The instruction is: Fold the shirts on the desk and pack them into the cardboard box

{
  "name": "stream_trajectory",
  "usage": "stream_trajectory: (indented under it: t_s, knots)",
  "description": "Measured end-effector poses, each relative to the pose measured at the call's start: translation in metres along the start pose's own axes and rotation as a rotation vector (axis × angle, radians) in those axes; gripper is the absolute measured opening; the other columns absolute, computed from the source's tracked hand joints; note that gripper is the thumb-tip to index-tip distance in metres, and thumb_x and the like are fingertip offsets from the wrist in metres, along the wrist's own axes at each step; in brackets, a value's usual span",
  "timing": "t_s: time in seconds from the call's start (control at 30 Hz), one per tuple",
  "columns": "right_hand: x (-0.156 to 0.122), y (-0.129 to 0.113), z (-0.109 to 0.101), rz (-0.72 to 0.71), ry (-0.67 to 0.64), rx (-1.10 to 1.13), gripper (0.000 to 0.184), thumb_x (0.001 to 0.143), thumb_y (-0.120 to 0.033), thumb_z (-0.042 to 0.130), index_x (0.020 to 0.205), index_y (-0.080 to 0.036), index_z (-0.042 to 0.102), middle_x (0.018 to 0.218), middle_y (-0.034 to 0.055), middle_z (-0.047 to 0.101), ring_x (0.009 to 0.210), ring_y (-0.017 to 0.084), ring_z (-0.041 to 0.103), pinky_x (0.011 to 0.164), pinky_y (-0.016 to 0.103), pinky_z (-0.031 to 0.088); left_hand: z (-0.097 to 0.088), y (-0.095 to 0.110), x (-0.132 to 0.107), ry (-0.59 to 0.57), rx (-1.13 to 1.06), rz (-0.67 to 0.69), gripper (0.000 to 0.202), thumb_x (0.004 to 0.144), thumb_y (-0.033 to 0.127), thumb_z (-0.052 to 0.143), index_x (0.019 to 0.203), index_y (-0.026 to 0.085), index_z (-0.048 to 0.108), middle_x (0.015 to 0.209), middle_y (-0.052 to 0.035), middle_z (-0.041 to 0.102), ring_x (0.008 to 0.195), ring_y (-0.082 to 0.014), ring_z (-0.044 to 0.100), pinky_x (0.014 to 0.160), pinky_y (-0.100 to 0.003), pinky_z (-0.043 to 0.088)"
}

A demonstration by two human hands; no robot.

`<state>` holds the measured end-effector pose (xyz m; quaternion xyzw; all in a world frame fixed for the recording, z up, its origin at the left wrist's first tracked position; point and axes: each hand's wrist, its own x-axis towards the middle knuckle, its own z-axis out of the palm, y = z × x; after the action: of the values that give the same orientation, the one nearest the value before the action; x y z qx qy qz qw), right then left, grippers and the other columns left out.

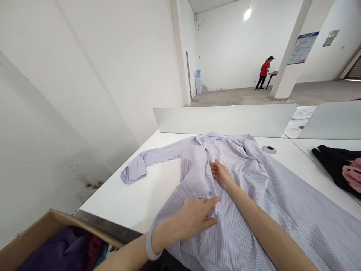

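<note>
My left hand: fingers pressed together, flat on the shirt
My right hand: fingers loosely curled, resting just beyond
Shirt: one striped lilac shirt, under both hands on a white table
Beside me: one cardboard box of clothes
Far off: one person in red

White bench with a lavender pinstriped button-front shirt spread flat across it, collar toward the far edge, one sleeve extended sideways. Round cable grommet set in the top just beyond the shirt. Black garment with pink fabric bunched against it, off to the right.
</note>
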<state>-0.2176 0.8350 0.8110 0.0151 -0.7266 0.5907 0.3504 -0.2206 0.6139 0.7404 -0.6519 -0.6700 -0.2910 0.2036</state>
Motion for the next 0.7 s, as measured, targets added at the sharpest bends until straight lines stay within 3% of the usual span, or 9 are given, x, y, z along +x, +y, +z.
stream_trajectory:
  t_s: [0.1, 0.17, 0.27, 0.37, 0.47, 0.57, 0.7]
  knots:
    - [0.0, -0.004, -0.002, 0.061, -0.03, -0.012, 0.035, 0.075, -0.048, 0.065, 0.092, -0.017, 0.058, 0.07, 0.0018, 0.058, 0.06, 0.012, 0.054, 0.057, 0.024, 0.045, 0.012, 0.004, -0.02, 0.004, 0.035, -0.001, 0.049, 0.089, 0.048, 0.052, 0.134, 0.031, 0.048, 0.12, -0.0074, 0.062, 0.111, -0.0237, 0.056, 0.088, -0.036, 0.049]
    - [0.0, -0.006, 0.0, 0.078, -0.03, -0.036, 0.04, 0.07, -0.034, 0.07, 0.104, -0.017, 0.056, 0.065, -0.0032, 0.053, 0.056, 0.01, 0.049, 0.052, 0.022, 0.04, 0.013, -0.001, -0.035, 0.014, 0.101, -0.064, 0.059, 0.084, 0.055, 0.059, 0.135, 0.028, 0.047, 0.125, -0.009, 0.059, 0.118, -0.028, 0.052, 0.099, -0.045, 0.042]
    - [-0.002, -0.008, 0.005, 0.095, 0.01, -0.115, 0.055, 0.067, -0.02, 0.067, 0.119, -0.014, 0.052, 0.056, -0.009, 0.043, 0.05, 0.008, 0.043, 0.049, 0.021, 0.036, 0.021, -0.007, -0.058, -0.036, 0.145, -0.194, 0.083, 0.063, 0.062, 0.076, 0.134, 0.028, 0.049, 0.13, -0.0093, 0.055, 0.121, -0.033, 0.048, 0.102, -0.051, 0.038]
    - [-0.003, -0.016, 0.005, 0.119, 0.049, -0.16, 0.052, 0.067, -0.013, 0.06, 0.119, -0.012, 0.053, 0.052, -0.0101, 0.038, 0.048, 0.008, 0.04, 0.048, 0.02, 0.035, 0.04, -0.005, -0.074, -0.099, 0.137, -0.258, 0.096, 0.049, 0.057, 0.086, 0.133, 0.029, 0.049, 0.135, -0.0099, 0.05, 0.125, -0.0355, 0.045, 0.105, -0.054, 0.034]
    - [-0.001, -0.029, -0.006, 0.137, 0.071, -0.137, 0.044, 0.07, -0.012, 0.058, 0.114, -0.013, 0.056, 0.058, -0.007, 0.045, 0.05, 0.007, 0.042, 0.049, 0.019, 0.037, 0.056, 0.001, -0.082, -0.1, 0.141, -0.308, 0.09, 0.054, 0.05, 0.086, 0.132, 0.025, 0.05, 0.137, -0.012, 0.049, 0.128, -0.0362, 0.042, 0.109, -0.058, 0.028]
    - [0.002, -0.04, -0.024, 0.165, 0.002, -0.158, 0.043, 0.071, -0.011, 0.06, 0.113, -0.014, 0.057, 0.062, -0.0049, 0.049, 0.052, 0.007, 0.044, 0.05, 0.019, 0.04, 0.063, 0.005, -0.084, -0.053, 0.12, -0.362, 0.086, 0.065, 0.043, 0.079, 0.139, 0.022, 0.042, 0.136, -0.0132, 0.049, 0.126, -0.0348, 0.044, 0.108, -0.056, 0.031]
    - [0.002, -0.039, -0.041, 0.219, -0.082, -0.293, 0.054, 0.07, -0.009, 0.061, 0.123, -0.016, 0.052, 0.059, -0.0071, 0.046, 0.05, 0.007, 0.042, 0.049, 0.02, 0.042, 0.057, 0.007, -0.087, -0.055, 0.025, -0.362, 0.072, 0.08, 0.015, 0.058, 0.146, 0.025, 0.031, 0.134, -0.0099, 0.051, 0.113, -0.0251, 0.054, 0.097, -0.041, 0.044]
